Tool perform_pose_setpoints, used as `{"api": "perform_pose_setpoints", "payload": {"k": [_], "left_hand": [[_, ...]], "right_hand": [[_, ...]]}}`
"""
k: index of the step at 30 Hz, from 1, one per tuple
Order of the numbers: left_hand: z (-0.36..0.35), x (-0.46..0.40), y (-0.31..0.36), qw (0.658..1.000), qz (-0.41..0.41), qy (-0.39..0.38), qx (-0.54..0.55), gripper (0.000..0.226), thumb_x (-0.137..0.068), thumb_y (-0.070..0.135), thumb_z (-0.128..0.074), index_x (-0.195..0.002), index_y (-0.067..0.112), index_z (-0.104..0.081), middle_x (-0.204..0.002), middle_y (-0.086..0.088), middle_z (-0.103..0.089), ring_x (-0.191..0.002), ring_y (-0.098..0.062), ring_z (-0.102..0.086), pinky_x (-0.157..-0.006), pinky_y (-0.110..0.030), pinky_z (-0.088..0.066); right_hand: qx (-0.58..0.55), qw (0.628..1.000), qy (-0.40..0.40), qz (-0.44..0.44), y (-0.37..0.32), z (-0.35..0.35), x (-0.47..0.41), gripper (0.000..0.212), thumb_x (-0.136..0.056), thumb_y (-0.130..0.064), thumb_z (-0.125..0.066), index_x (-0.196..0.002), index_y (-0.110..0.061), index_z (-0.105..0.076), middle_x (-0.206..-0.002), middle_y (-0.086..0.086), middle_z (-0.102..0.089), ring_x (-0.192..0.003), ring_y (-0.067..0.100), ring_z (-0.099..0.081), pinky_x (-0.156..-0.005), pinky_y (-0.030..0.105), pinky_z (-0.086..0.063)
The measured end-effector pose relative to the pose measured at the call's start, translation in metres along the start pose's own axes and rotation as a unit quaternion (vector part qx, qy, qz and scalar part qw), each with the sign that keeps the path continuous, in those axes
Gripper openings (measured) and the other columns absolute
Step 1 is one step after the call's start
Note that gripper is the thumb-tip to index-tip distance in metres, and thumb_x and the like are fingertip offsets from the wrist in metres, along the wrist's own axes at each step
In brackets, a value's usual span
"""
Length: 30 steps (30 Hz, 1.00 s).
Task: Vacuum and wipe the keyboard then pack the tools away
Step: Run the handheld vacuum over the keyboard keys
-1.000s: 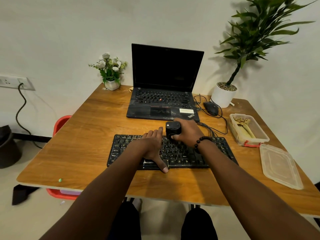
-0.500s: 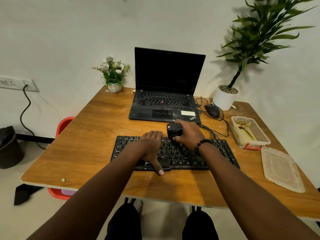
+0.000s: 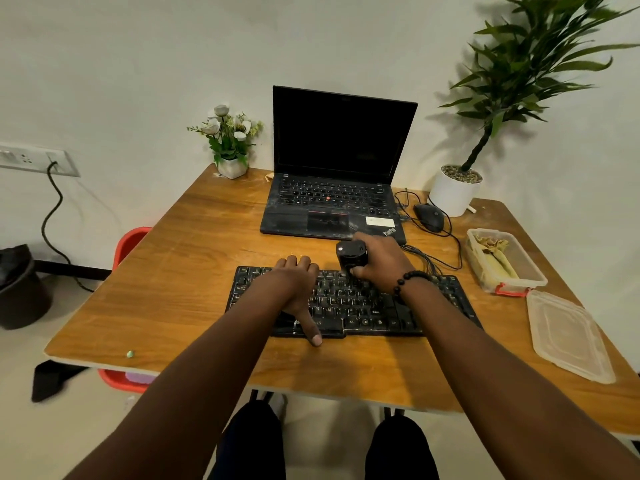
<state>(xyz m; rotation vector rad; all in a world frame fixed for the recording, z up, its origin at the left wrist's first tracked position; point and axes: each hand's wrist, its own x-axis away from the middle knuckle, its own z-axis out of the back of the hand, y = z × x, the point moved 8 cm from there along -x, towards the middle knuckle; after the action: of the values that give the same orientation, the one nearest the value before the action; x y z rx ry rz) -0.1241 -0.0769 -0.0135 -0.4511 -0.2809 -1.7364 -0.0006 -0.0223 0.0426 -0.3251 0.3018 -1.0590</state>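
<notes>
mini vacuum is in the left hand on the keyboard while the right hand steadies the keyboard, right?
Not quite: the hands are swapped. The head view shows the right hand gripping the mini vacuum on the keyboard, while the left hand steadies the keyboard.

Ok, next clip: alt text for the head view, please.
A person's right hand holds a small black vacuum on a black keyboard while the left hand steadies it, thumb at the front edge. Behind it on the wooden table sits an open laptop.
</notes>
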Motion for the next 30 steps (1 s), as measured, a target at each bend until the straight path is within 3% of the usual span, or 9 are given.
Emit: {"api": "perform_pose_setpoints", "payload": {"k": [4, 10, 13, 15, 19, 21, 25, 27, 30], "left_hand": [[0.001, 0.001, 0.001, 1.0, 0.009, -0.011, -0.007, 0.141, -0.054, 0.074, -0.081, -0.155, 0.006, -0.009, -0.161, -0.014, -0.013, -0.148, -0.039, -0.013, -0.122, -0.05, -0.015], [0.001, 0.003, 0.0, 1.0, 0.012, -0.011, 0.006, 0.143, -0.052, 0.074, -0.082, -0.155, 0.007, -0.009, -0.161, -0.014, -0.012, -0.148, -0.038, -0.012, -0.122, -0.051, -0.016], [0.001, 0.003, 0.0, 1.0, 0.016, -0.02, 0.004, 0.144, -0.053, 0.073, -0.082, -0.155, 0.006, -0.006, -0.163, -0.014, -0.008, -0.149, -0.039, -0.009, -0.123, -0.051, -0.015], [0.001, 0.003, 0.001, 1.0, 0.017, -0.024, 0.003, 0.143, -0.054, 0.072, -0.082, -0.156, 0.006, -0.005, -0.163, -0.014, -0.007, -0.15, -0.039, -0.008, -0.122, -0.051, -0.014], [0.001, 0.004, 0.0, 0.999, 0.018, -0.026, 0.009, 0.144, -0.055, 0.072, -0.082, -0.156, 0.007, -0.003, -0.164, -0.014, -0.005, -0.151, -0.038, -0.005, -0.123, -0.051, -0.012], [0.001, 0.004, 0.001, 0.999, 0.018, -0.028, 0.003, 0.143, -0.056, 0.072, -0.082, -0.156, 0.006, -0.003, -0.164, -0.014, -0.004, -0.151, -0.038, -0.005, -0.122, -0.051, -0.012], [0.001, 0.004, 0.0, 1.0, 0.017, -0.024, 0.005, 0.143, -0.055, 0.072, -0.082, -0.156, 0.007, -0.003, -0.164, -0.014, -0.005, -0.151, -0.038, -0.006, -0.122, -0.051, -0.012], [0.0, 0.003, -0.001, 1.0, 0.015, -0.019, 0.017, 0.143, -0.055, 0.072, -0.083, -0.156, 0.009, -0.004, -0.164, -0.014, -0.005, -0.151, -0.038, -0.005, -0.122, -0.051, -0.012], [0.0, 0.003, -0.001, 1.0, 0.012, -0.02, 0.01, 0.144, -0.054, 0.072, -0.082, -0.156, 0.007, -0.004, -0.164, -0.014, -0.004, -0.151, -0.039, -0.004, -0.122, -0.051, -0.012]], "right_hand": [[-0.022, 1.0, -0.018, 0.007, -0.003, 0.0, 0.001, 0.044, -0.073, -0.017, -0.08, -0.111, -0.016, -0.059, -0.104, -0.001, -0.066, -0.092, 0.014, -0.062, -0.078, 0.03, -0.056], [0.088, 0.994, -0.061, 0.024, -0.005, 0.009, -0.001, 0.04, -0.076, -0.017, -0.077, -0.111, -0.013, -0.058, -0.106, 0.005, -0.066, -0.1, 0.021, -0.061, -0.086, 0.035, -0.053], [0.014, 1.0, -0.024, 0.012, -0.011, 0.011, -0.002, 0.04, -0.073, -0.016, -0.079, -0.108, -0.016, -0.059, -0.103, 0.002, -0.067, -0.095, 0.018, -0.062, -0.081, 0.031, -0.054], [0.0, 0.999, -0.04, 0.025, -0.014, 0.003, 0.0, 0.039, -0.073, -0.016, -0.079, -0.106, -0.018, -0.059, -0.102, 0.0, -0.066, -0.093, 0.015, -0.062, -0.077, 0.025, -0.052], [0.086, 0.993, -0.076, 0.03, -0.014, 0.001, -0.004, 0.039, -0.075, -0.017, -0.077, -0.11, -0.016, -0.058, -0.106, 0.003, -0.066, -0.097, 0.018, -0.062, -0.082, 0.03, -0.052], [0.115, 0.992, -0.049, 0.029, -0.017, 0.008, -0.007, 0.039, -0.076, -0.018, -0.076, -0.11, -0.016, -0.057, -0.106, 0.004, -0.065, -0.1, 0.021, -0.061, -0.084, 0.034, -0.053], [0.043, 0.997, -0.06, 0.035, -0.02, 0.002, -0.003, 0.035, -0.075, -0.016, -0.078, -0.104, -0.017, -0.058, -0.098, -0.002, -0.065, -0.093, 0.015, -0.06, -0.076, 0.025, -0.048], [0.078, 0.995, -0.06, 0.025, -0.013, 0.001, -0.003, 0.037, -0.076, -0.016, -0.077, -0.107, -0.017, -0.057, -0.103, 0.001, -0.065, -0.097, 0.017, -0.06, -0.081, 0.029, -0.051], [0.115, 0.993, 0.003, 0.009, -0.008, 0.014, -0.004, 0.037, -0.078, -0.018, -0.075, -0.109, -0.016, -0.056, -0.106, 0.004, -0.066, -0.1, 0.021, -0.061, -0.081, 0.035, -0.053]]}}
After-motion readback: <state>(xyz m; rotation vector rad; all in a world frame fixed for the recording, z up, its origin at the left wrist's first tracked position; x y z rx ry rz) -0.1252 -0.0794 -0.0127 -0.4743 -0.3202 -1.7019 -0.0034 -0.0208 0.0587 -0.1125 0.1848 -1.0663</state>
